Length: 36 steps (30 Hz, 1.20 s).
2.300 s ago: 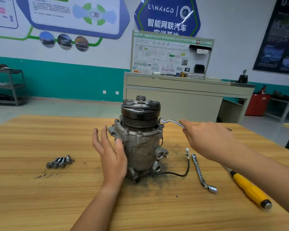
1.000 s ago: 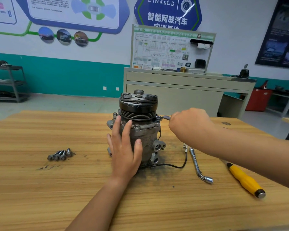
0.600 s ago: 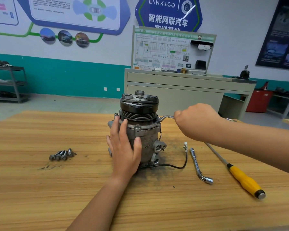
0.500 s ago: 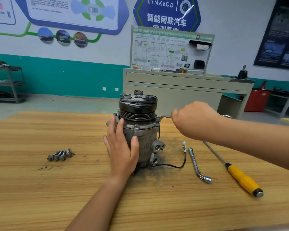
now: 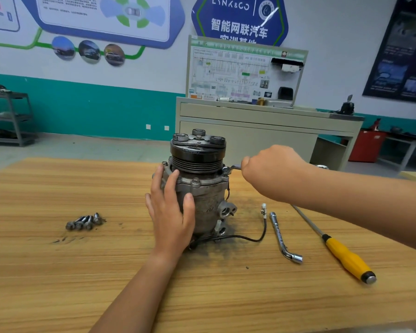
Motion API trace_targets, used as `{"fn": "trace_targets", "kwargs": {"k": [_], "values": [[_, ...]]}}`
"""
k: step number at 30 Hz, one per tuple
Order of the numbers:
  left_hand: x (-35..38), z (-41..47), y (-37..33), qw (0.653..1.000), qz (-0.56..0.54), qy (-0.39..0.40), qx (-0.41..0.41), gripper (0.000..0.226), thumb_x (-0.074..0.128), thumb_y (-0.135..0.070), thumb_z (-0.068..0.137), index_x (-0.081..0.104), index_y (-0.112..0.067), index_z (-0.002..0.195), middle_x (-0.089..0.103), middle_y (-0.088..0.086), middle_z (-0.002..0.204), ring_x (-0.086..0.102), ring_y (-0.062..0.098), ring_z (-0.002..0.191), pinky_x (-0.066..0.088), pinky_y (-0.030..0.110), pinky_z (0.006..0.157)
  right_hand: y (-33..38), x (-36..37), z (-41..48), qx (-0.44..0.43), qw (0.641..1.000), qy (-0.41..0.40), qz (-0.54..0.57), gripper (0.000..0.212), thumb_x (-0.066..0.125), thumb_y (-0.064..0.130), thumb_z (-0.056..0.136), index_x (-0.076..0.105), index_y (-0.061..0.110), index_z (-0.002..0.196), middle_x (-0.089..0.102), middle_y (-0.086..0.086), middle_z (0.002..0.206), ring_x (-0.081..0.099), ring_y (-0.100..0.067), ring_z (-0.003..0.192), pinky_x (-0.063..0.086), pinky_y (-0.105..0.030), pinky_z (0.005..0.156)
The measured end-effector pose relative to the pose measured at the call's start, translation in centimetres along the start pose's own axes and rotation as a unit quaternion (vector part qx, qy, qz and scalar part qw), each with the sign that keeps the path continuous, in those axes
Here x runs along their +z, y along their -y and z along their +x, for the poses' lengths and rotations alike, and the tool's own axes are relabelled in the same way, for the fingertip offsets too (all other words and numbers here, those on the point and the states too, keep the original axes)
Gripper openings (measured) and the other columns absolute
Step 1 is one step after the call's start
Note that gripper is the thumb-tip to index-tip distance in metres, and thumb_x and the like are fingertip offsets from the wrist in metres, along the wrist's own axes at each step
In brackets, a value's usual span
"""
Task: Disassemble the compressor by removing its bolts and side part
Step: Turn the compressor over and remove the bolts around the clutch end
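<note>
Firmly, I'm bracing the heavy-looking grey metal compressor (image 5: 207,207) with my flat-fingered left hand (image 5: 171,212), my right hand (image 5: 271,171) gripping a silver wrench (image 5: 233,167) at its flange.

"lynk&co" on blue wall sign (image 5: 238,19)

From my seat the feed is bright and even, with diffuse room light that seems to come from above and no hard beams; I see only soft, short shadows on the table (image 5: 58,284) under the compressor (image 5: 202,195) and the left hand (image 5: 171,219); a white glare streak cuts the blue sign (image 5: 238,22); the wrench (image 5: 232,167) at the right hand (image 5: 274,174) glints; the wide lens bows the teal wall band (image 5: 82,109) and the table's far edge; small print on the far wall is soft — the foreground reads sharp.
</note>
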<state>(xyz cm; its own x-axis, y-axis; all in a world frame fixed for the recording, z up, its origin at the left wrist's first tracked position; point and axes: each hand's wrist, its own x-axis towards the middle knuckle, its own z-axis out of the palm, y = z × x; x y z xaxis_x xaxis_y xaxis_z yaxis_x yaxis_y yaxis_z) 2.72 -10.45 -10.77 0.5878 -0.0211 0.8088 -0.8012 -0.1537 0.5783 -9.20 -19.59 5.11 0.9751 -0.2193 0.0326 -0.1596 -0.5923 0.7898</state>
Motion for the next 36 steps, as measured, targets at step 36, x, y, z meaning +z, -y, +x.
{"fn": "trace_targets", "kwargs": {"k": [36], "values": [[0.3,-0.4,0.5,1.000,0.022,0.020,-0.009,0.057,0.034,-0.035,0.087,0.038,-0.010,0.139,0.033,0.012,0.145,0.028,0.023,0.135,0.023,0.055,0.108,-0.8,2.4,0.7,0.012,0.998,-0.056,0.031,0.014,0.035,0.008,0.094,0.046,0.011,0.088,0.039,0.001,0.058,0.035,-0.013,0.047,0.026,-0.025,0.039]]}}
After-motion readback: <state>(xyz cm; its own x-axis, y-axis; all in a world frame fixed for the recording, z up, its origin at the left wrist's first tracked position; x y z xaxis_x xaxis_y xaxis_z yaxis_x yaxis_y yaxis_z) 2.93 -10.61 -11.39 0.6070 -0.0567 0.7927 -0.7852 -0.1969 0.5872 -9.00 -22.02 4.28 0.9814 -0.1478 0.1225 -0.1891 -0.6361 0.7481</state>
